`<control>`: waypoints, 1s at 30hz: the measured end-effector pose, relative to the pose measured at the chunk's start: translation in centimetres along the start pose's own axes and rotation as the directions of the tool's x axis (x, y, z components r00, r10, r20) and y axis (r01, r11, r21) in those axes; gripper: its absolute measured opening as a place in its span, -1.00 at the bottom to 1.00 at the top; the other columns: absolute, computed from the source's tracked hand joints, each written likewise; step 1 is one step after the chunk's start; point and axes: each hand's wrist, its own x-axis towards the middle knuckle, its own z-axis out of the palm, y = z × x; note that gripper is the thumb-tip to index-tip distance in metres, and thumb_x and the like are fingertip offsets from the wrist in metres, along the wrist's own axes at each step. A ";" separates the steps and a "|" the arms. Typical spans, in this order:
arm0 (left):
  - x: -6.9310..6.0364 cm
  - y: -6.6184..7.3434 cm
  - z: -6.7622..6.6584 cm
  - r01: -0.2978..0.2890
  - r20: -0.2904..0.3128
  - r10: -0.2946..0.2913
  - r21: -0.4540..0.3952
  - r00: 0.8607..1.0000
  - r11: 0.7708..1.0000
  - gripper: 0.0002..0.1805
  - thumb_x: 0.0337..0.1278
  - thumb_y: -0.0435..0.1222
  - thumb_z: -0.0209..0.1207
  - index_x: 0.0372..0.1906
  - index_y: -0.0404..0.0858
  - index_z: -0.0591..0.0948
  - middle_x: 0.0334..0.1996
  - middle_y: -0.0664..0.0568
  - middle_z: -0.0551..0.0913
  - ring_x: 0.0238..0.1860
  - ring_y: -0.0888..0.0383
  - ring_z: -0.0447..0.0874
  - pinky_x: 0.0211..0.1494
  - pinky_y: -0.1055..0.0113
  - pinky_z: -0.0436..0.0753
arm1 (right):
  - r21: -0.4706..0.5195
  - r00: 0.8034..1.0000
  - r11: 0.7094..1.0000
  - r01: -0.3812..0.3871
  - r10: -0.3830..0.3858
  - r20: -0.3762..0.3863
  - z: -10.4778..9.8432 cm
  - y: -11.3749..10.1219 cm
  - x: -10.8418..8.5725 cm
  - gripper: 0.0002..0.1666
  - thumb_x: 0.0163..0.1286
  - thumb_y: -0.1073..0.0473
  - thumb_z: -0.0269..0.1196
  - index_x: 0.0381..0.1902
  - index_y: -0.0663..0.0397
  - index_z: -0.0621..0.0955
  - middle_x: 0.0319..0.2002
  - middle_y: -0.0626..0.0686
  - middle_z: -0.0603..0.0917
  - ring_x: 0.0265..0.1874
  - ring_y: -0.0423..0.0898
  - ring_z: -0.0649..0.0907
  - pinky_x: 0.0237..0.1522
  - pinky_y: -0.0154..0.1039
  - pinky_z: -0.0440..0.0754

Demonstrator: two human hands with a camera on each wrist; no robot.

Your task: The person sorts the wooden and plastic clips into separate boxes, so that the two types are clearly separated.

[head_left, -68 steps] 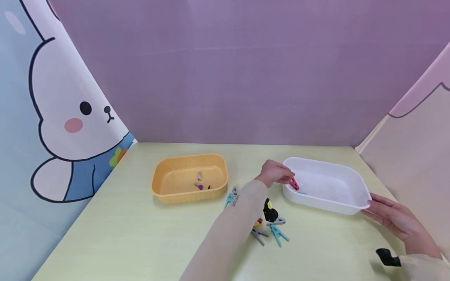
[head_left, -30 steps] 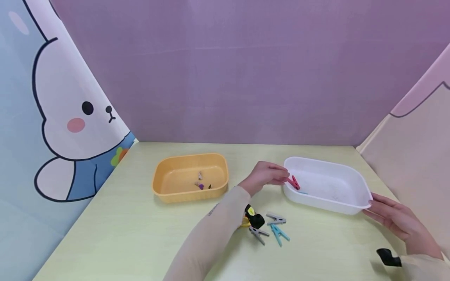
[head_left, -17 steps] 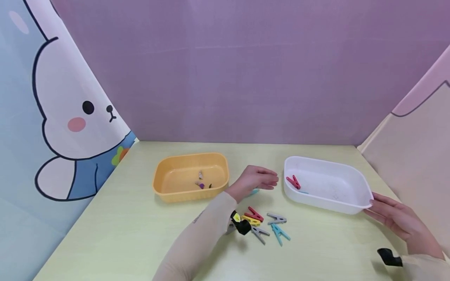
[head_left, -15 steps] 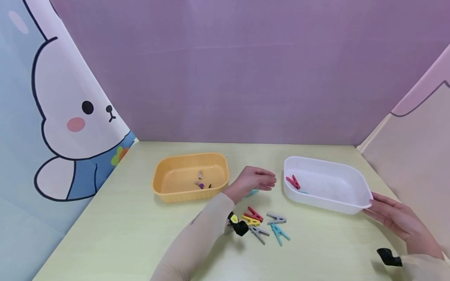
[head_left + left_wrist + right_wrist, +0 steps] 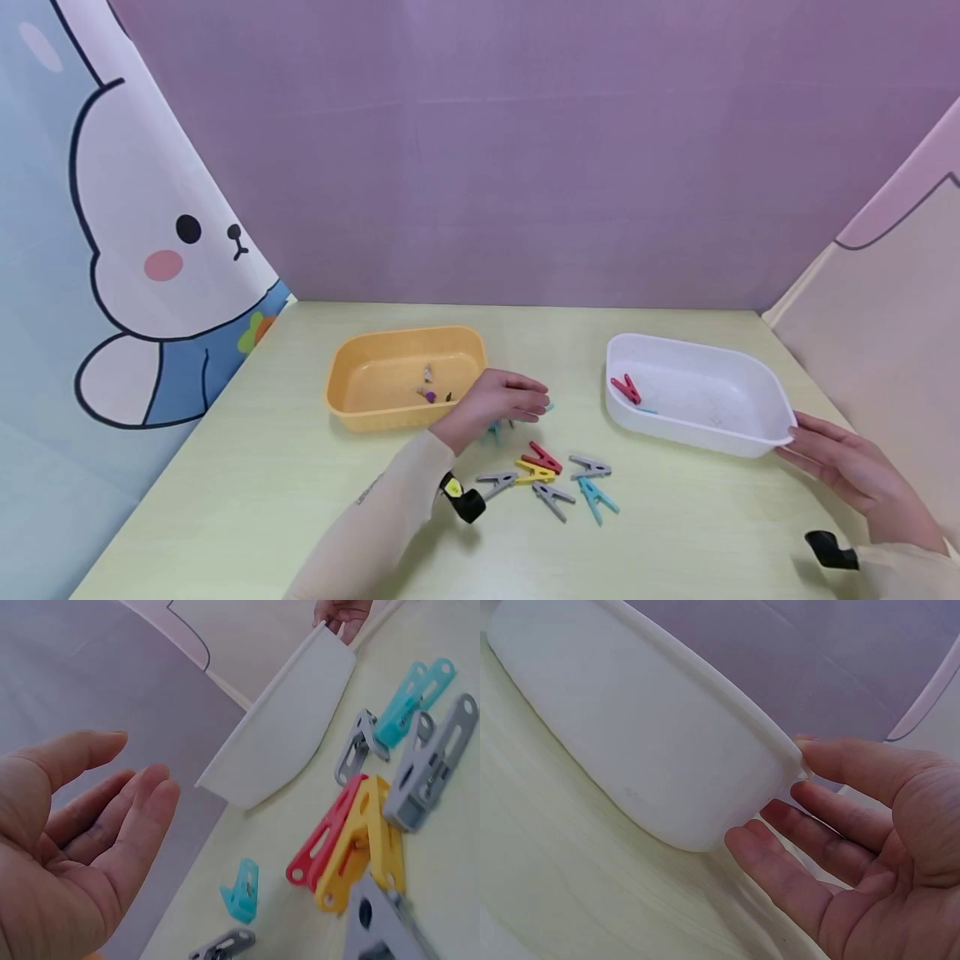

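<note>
My left hand [image 5: 501,404] hovers near the front right corner of the yellow tray [image 5: 405,419], with relaxed fingers and nothing between them. Below it on the table, clothespins lie about: a red one [image 5: 542,457], a yellow one [image 5: 536,472], grey ones [image 5: 553,501] and blue ones [image 5: 597,498]. Another blue clothespin [image 5: 244,891] is partly covered by the hand in the head view. My right hand [image 5: 847,462] holds the right end of the white tray [image 5: 690,436], its thumb [image 5: 847,761] at the rim and fingers against the outer wall. A red clothespin [image 5: 627,389] lies inside.
Small bits, one of them purple [image 5: 430,397], lie in the yellow tray. A thin blue piece [image 5: 647,410] shows beside the red clothespin in the white tray. Purple cloth [image 5: 525,167] closes off the back of the table, with printed panels at both sides.
My left hand has let go of the red clothespin inside the white tray and moved left, uncovering the clothespins on the table. My right hand has stayed at the white tray.
</note>
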 end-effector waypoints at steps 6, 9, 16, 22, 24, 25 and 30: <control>-1.3 -1.0 -1.5 -0.019 -0.007 0.019 0.018 1.000 1.000 -0.63 0.31 -0.41 0.22 0.09 -0.61 0.57 -0.11 -0.34 0.71 -0.17 0.00 0.76 -0.05 0.17 0.75 | 0.000 1.000 1.000 -0.001 0.001 -0.008 0.1 -0.1 0.2 -0.38 0.52 0.60 -0.30 0.18 0.24 0.62 0.06 0.20 0.68 0.06 0.06 0.68 0.11 -0.12 0.63; -2.0 -1.7 -2.1 -0.014 -0.015 0.014 0.021 1.000 1.000 -0.63 0.30 -0.44 0.21 0.09 -0.64 0.55 -0.12 -0.36 0.70 -0.19 0.00 0.77 -0.06 0.17 0.76 | 0.011 1.000 1.000 -0.005 0.005 0.002 0.1 -0.1 0.3 -0.39 0.52 0.60 -0.30 0.18 0.25 0.62 0.07 0.20 0.68 0.06 0.07 0.67 0.12 -0.12 0.62; -3.8 -2.6 -2.8 -0.021 -0.024 0.022 0.057 0.999 0.998 -0.66 0.28 -0.46 0.22 0.06 -0.64 0.57 -0.16 -0.22 0.73 -0.17 -0.02 0.76 -0.06 0.13 0.75 | 0.032 1.000 0.999 -0.005 0.005 0.020 0.1 0.0 0.2 -0.38 0.52 0.60 -0.32 0.19 0.27 0.61 0.08 0.22 0.67 0.08 0.08 0.67 0.14 -0.10 0.61; -5.3 -4.1 -3.6 -0.015 -0.053 0.019 0.076 0.998 0.997 -0.69 0.24 -0.47 0.24 0.01 -0.62 0.60 -0.20 -0.24 0.74 -0.22 0.00 0.76 -0.11 0.15 0.77 | 0.019 1.000 1.000 -0.007 0.007 0.004 0.2 0.0 0.2 -0.39 0.52 0.60 -0.30 0.19 0.26 0.61 0.09 0.20 0.67 0.07 0.07 0.67 0.13 -0.11 0.62; -5.8 -4.6 -4.0 -0.009 -0.071 0.015 0.087 0.997 0.996 -0.70 0.23 -0.48 0.25 0.00 -0.61 0.61 -0.22 -0.23 0.74 -0.24 0.01 0.76 -0.12 0.16 0.77 | 0.014 1.000 1.000 -0.010 0.010 0.000 0.2 0.0 0.2 -0.40 0.52 0.59 -0.29 0.18 0.25 0.62 0.08 0.19 0.68 0.07 0.06 0.67 0.13 -0.11 0.62; -6.1 -4.9 -4.1 -0.001 -0.085 0.009 0.086 0.996 0.996 -0.70 0.22 -0.47 0.26 -0.01 -0.60 0.62 -0.23 -0.22 0.74 -0.25 0.02 0.76 -0.13 0.17 0.77 | 0.013 1.000 1.000 -0.010 0.010 -0.002 0.2 0.0 0.2 -0.40 0.52 0.59 -0.29 0.18 0.25 0.62 0.08 0.19 0.68 0.07 0.06 0.67 0.13 -0.11 0.62; -7.1 -5.6 -4.8 0.013 -0.157 -0.002 0.067 0.988 0.998 -0.69 0.19 -0.45 0.30 -0.02 -0.59 0.62 -0.26 -0.20 0.74 -0.29 0.04 0.75 -0.13 0.19 0.77 | 0.022 1.000 1.000 -0.005 0.005 -0.007 0.2 0.0 0.2 -0.41 0.52 0.60 -0.28 0.17 0.27 0.62 0.07 0.21 0.68 0.06 0.08 0.68 0.12 -0.11 0.63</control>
